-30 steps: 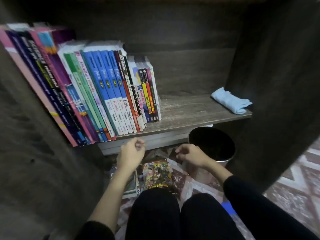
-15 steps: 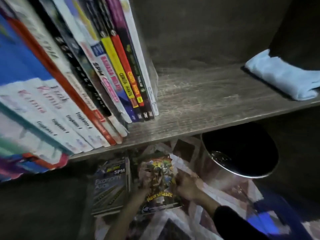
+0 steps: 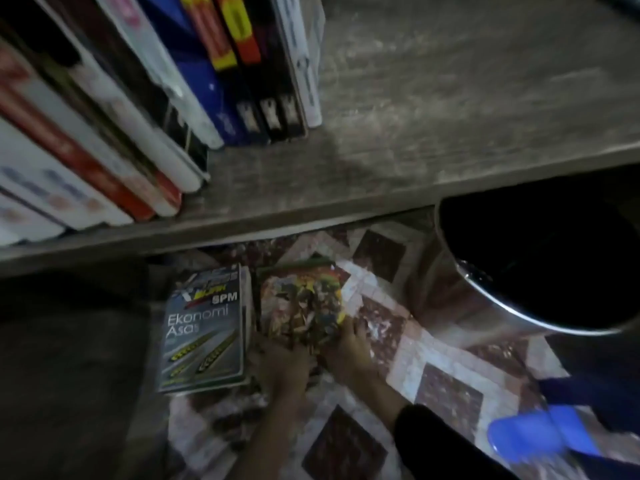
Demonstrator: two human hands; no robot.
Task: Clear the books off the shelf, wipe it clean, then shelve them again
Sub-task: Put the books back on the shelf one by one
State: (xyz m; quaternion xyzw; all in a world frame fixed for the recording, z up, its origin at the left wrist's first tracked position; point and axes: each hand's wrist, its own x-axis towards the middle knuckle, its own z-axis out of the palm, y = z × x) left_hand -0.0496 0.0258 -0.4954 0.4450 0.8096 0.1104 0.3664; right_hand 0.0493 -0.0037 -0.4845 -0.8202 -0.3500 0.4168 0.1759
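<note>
A colourful comic book (image 3: 303,299) lies on the patterned floor below the shelf. My left hand (image 3: 282,362) grips its near left corner and my right hand (image 3: 348,344) grips its near right edge. Beside it on the left lies a grey "Ekonomi Asas" book (image 3: 204,327). Above, a row of upright books (image 3: 145,98) fills the left half of the wooden shelf (image 3: 433,116), leaning left. The right half of the shelf board is bare.
A black round bin with a metal rim (image 3: 540,268) stands on the floor at the right, partly under the shelf edge. A blue object (image 3: 540,433) lies at the lower right. The dark side panel (image 3: 69,358) of the shelf unit fills the lower left.
My head has dropped closer to the floor, so the blue cloth on the shelf has left the view. Both hands went down from the shelf edge and took hold of the comic book.
</note>
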